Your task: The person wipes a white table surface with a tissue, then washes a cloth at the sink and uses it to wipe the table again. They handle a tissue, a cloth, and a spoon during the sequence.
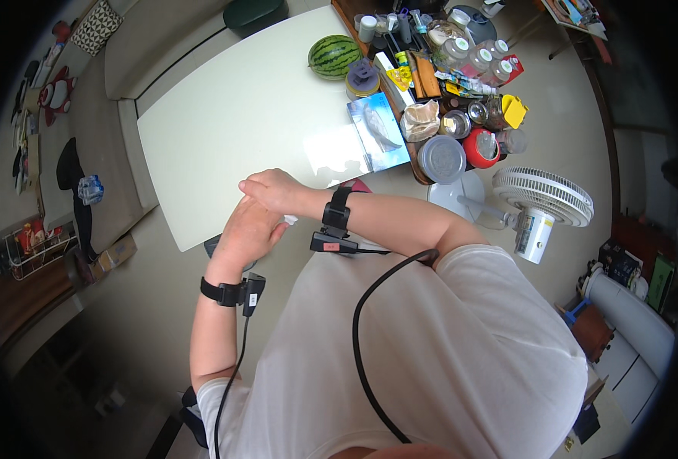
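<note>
My right hand (275, 188) reaches in from the right and lies across the fingers of my left hand (247, 234), touching it. The left fingers are covered, and its thumb sticks out to the right. Most right-hand fingers are hidden from above too. A small scrap of white tissue or paper (290, 220) shows between the hands, near the left thumb; which hand has it I cannot tell. Both hands are above the near edge of a glossy white table (218, 137). Each wrist wears a black strap with a small cabled device.
On the table are a watermelon (334, 57), a lidded jar (363, 80) and a blue tissue box (379, 131). Jars and bottles crowd the brown side surface (417, 166) at right. A white fan (542, 198) stands beyond it; a sofa (95, 120) is at left.
</note>
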